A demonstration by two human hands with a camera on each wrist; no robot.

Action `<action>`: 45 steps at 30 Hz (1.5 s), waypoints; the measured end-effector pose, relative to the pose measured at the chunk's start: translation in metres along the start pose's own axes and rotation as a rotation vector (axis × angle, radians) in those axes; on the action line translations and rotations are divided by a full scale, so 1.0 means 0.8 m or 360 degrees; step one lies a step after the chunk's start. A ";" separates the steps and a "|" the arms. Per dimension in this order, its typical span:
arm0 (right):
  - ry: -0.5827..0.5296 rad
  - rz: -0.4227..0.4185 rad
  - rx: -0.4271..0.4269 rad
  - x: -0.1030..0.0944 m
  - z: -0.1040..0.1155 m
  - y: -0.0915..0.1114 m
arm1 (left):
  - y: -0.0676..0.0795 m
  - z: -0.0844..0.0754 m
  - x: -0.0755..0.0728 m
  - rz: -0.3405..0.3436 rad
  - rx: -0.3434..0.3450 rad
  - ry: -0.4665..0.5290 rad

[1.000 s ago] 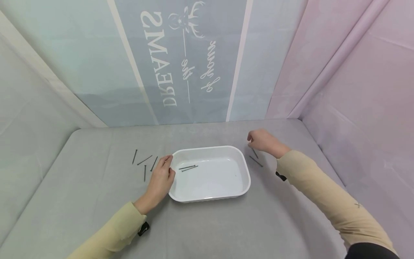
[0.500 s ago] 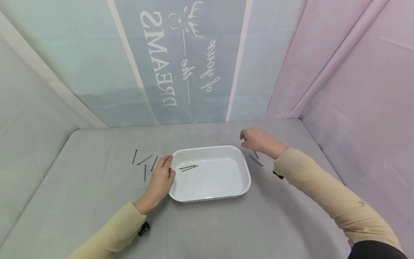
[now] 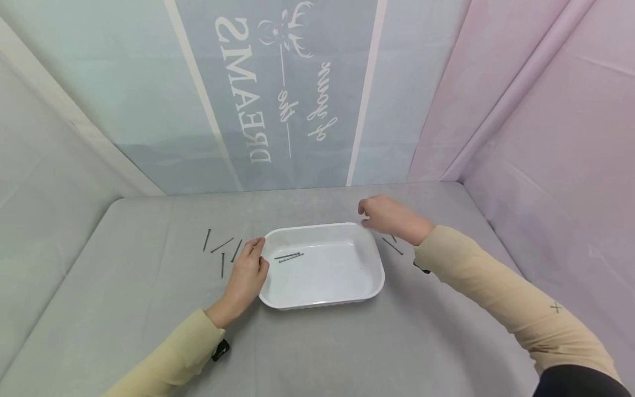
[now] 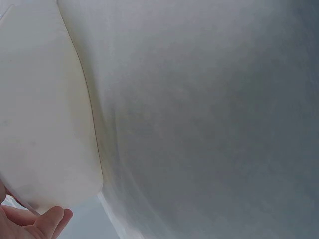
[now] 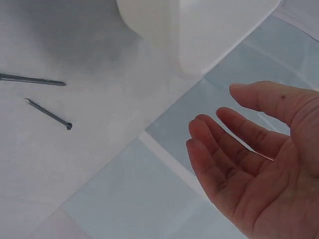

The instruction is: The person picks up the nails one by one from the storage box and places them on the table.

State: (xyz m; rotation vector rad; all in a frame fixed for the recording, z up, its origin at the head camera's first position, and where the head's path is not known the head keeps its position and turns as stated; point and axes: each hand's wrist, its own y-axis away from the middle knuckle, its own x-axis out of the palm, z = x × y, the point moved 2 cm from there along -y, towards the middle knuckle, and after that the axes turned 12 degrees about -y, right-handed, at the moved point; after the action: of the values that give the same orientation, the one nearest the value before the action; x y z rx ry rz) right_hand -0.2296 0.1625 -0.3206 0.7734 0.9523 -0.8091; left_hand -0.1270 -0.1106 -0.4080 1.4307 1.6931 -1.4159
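A white rectangular dish stands on the grey surface with two dark nails lying on its floor, toward the left. My left hand grips its left rim; the left wrist view shows fingers at the dish's edge. Above the dish's back right corner hovers my right hand. In the right wrist view its fingers are loosely bent and apart from the thumb, with nothing between them. Two more nails, one of them a nail with its head visible, lie right of the dish, partly behind the hand in the head view.
Several loose nails lie left of the dish, close to the left hand. Fabric walls with printed letters rise behind the grey surface and at both sides.
My right hand has moved left from beside the nails to the dish's back right corner, uncovering and passing the nails there. The left hand and the dish have stayed put.
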 end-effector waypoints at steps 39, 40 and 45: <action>0.0109 0.0030 -0.0305 0.020 0.071 -0.006 | 0.001 0.000 0.000 -0.0004 0.0001 -0.0009; 0.0116 0.0034 -0.0307 0.021 0.073 -0.007 | 0.001 0.000 0.000 -0.0006 0.0002 -0.0010; 0.0125 0.0043 -0.0375 0.025 0.080 -0.010 | 0.000 0.000 0.000 -0.0018 0.0012 -0.0008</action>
State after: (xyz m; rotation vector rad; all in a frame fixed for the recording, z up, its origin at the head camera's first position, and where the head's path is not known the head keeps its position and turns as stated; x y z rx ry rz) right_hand -0.2047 0.0999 -0.3167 0.6151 1.0836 -0.6332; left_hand -0.1269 -0.1109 -0.4084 1.4226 1.6975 -1.4322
